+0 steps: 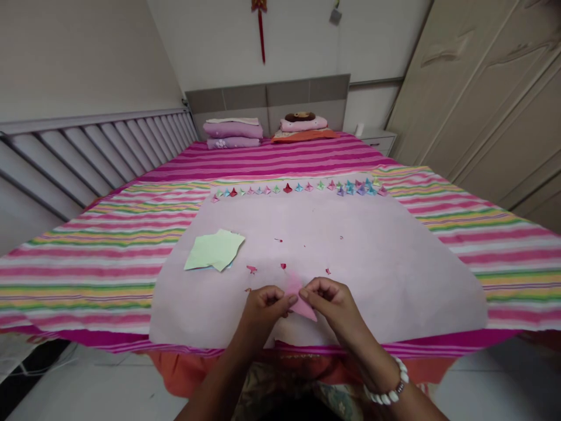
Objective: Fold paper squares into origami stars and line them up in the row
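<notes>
Between my hands is a folded pink sheet of origami paper (296,295), held just above the white sheet near the bed's front edge. My left hand (269,304) pinches its left side between thumb and fingers. On the right side, my right hand (326,296) pinches the same paper; a white bead bracelet is on that wrist. Small red paper scraps (251,269) lie a little beyond my hands. To the left rests a stack of pale green paper (215,250) with a bluish edge showing beneath.
A row of small folded paper pieces (287,188) in several colours lines the far edge of the white sheet (372,263). Striped bedding (504,251) surrounds it. A metal rail (100,134) runs along the left; folded bedding (234,131) is stacked at the headboard.
</notes>
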A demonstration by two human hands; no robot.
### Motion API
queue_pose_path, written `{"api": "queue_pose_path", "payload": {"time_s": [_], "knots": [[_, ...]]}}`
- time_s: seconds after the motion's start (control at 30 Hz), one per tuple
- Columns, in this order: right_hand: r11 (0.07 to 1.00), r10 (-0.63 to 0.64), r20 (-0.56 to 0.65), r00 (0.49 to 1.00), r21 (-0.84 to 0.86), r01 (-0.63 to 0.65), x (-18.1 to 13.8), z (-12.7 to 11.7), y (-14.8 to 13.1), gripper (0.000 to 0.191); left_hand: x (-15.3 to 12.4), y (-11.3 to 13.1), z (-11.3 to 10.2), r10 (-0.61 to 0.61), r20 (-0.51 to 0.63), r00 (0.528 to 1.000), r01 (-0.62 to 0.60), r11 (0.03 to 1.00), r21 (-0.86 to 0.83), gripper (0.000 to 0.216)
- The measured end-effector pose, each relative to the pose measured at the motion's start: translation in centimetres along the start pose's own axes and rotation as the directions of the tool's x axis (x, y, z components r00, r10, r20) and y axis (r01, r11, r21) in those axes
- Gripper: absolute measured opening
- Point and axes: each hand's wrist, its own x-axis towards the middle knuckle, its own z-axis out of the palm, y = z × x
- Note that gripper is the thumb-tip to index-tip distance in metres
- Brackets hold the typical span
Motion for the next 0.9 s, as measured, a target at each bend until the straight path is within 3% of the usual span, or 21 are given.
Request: {"api": "queue_pose_path", "payload": {"time_s": [0.13, 0.2, 0.43, 0.7, 0.9], "knots": [[0.999, -0.007, -0.063, 0.998, 0.035, 0.009, 0.0, 0.0, 0.1, 0.027, 0.4, -0.5, 0.0, 0.010, -0.092, 0.996, -0.015, 0.998, -0.062, 0.028], [0.998, -0.008, -0.049, 0.999, 0.054, 0.010, 0.0, 0.0, -0.1, 0.027, 0.6, -0.8, -0.1, 0.006, -0.055, 0.998, -0.012, 0.993, -0.113, 0.026], [0.962, 0.042, 0.169, 0.985, 0.261, -0.086, -0.4, 0.3, -0.4, 0.033, 0.8, -2.4, -0.2, -0.036, 0.131, 0.991, 0.079, 0.936, -0.342, 0.032], [0.948, 0.096, 0.192, 0.977, 0.280, -0.148, -0.4, 0.5, -0.5, 0.028, 0.8, -2.8, -0.2, -0.029, 0.174, 0.984, 0.091, 0.929, -0.360, 0.033], [0.980, 0.093, 0.157, 0.983, 0.158, -0.118, 0.0, 0.2, -0.4, 0.022, 1.0, -2.0, -0.2, -0.032, 0.079, 0.996, 0.053, 0.958, -0.283, 0.029]]}}
